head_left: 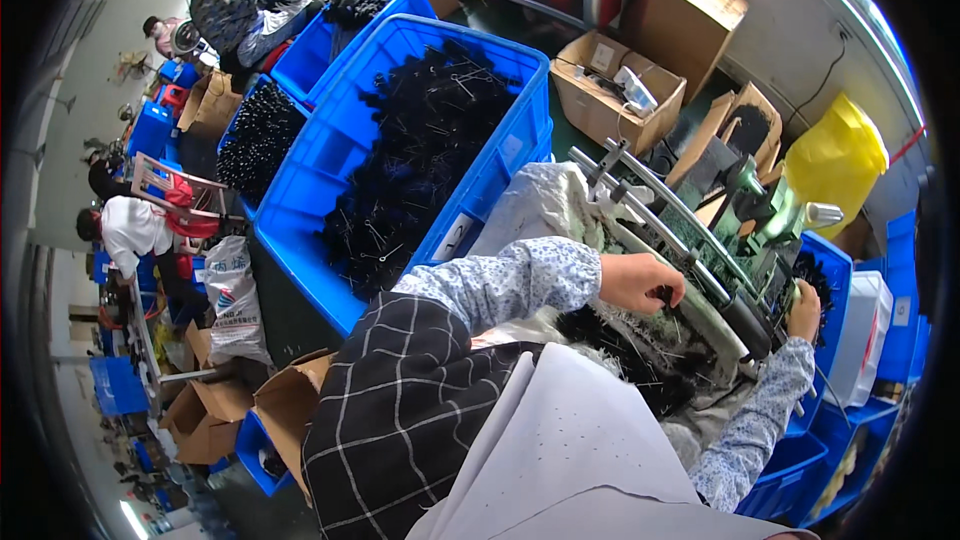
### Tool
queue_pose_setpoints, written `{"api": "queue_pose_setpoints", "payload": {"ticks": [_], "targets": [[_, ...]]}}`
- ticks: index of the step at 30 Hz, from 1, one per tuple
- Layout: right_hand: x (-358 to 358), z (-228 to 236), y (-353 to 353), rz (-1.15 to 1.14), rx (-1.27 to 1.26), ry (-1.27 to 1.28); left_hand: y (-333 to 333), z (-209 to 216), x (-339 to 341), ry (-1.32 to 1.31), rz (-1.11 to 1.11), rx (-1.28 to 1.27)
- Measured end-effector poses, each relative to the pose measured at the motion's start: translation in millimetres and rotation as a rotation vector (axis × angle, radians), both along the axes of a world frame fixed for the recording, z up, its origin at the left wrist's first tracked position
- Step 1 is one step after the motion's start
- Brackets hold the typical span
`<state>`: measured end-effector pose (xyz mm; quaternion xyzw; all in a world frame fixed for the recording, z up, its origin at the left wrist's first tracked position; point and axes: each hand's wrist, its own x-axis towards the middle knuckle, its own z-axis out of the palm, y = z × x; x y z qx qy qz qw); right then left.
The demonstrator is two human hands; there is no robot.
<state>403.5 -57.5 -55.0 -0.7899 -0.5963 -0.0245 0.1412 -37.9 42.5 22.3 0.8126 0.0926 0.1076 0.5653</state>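
Observation:
My left hand (640, 282) is closed, fingers curled around a small dark piece that I cannot make out. It hovers over a lap-level pile of black bristly pieces (655, 380) on pale sacking (540, 202). My right hand (803, 312) reaches up at the far side of a green metal machine (742, 185) with parallel metal rods (690, 225). Its fingers look bent beside dark bristles, and their grip is hidden. A dark roller-like part (748, 328) lies between my hands.
A large blue bin (345, 130) of black wire-stemmed brushes stands to the left. Cardboard boxes (630, 105), a yellow bag (838, 155) and a white tub (866, 340) flank the machine. Other people, one in a patterned jacket (235, 15), sit farther left among bins and a white sack (235, 300).

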Motion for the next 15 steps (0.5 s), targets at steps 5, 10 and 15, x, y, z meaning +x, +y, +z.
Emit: {"api": "queue_pose_setpoints", "payload": {"ticks": [5,10,15], "targets": [[42.7,41.8,-42.9,-0.295,0.025,-0.187,-3.2,1.1,5.0,0.05,0.049,0.021],[-104.0,87.1,-48.3,-0.106,-0.05,0.276,-22.9,-5.1,39.6,-0.13,0.145,-0.006],[-246.0,108.8,-44.8,0.119,-0.1,1.01,-36.7,-1.5,51.3,-0.141,0.198,0.14]]}}
